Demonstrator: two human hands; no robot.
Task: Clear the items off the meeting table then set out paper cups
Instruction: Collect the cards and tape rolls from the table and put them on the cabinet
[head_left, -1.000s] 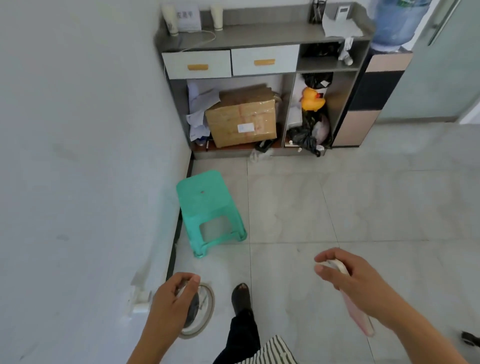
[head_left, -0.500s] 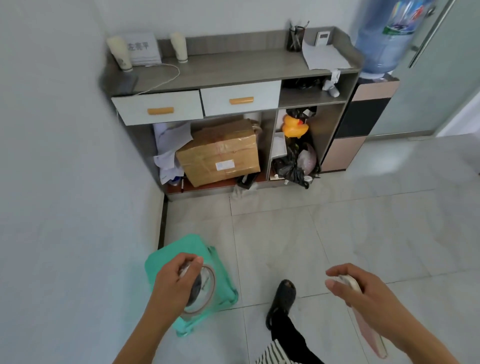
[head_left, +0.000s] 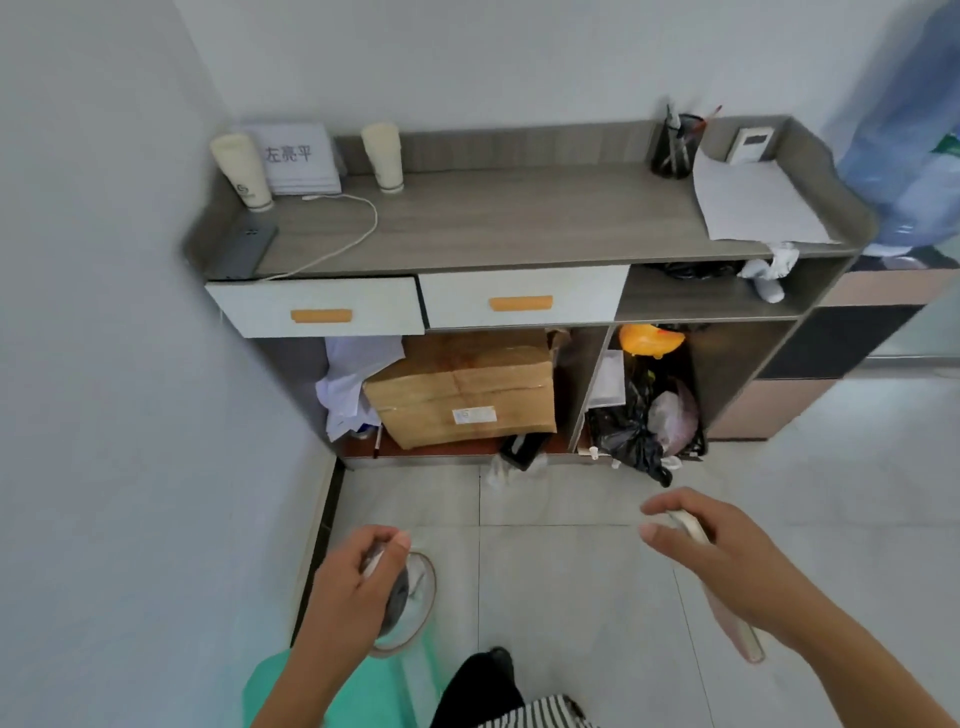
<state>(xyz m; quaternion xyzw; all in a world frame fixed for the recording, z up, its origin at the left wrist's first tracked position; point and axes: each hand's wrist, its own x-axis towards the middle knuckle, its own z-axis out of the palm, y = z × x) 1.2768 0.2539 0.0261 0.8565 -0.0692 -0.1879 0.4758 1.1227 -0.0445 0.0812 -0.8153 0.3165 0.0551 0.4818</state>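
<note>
head view, looking down at a cabinet (head_left: 519, 218) in a room corner.

left hand (head_left: 348, 582): fingers curled round a tape roll (head_left: 425, 608), thumb on top. there's something dark inside the ring, can't tell what. the hand hangs over the floor, just above a green stool (head_left: 363, 691) at the bottom edge.

right hand (head_left: 727, 556): grips a flat pale strip (head_left: 735, 623), thumb and fingers pinching its top end. the rest runs back under the wrist. can't tell what it is.

paper cups: two upside-down stacks on the cabinet top. cup stack a (head_left: 241, 171) is at the far left and cup stack b (head_left: 383, 156) sits further right, by the back rail. a name card (head_left: 296, 156) stands between them. neither hand is near the cups.

the rest of the cabinet top:
- white cable (head_left: 358, 223) loops from the card to the front left edge
- pen holder (head_left: 675, 148) at back right
- paper sheet (head_left: 753, 202) at the right end

below the top:
- two white drawers (head_left: 519, 296) with orange handles, shut
- cardboard box (head_left: 462, 395) in the left bay, loose papers (head_left: 348, 384) stuffed beside it
- yellow duck (head_left: 649, 340) above black bags (head_left: 628, 431) in the right bay

a blue water bottle (head_left: 909, 130) is at the right edge, blurred. one dark shoe (head_left: 493, 660) is on the tile between the hands.
</note>
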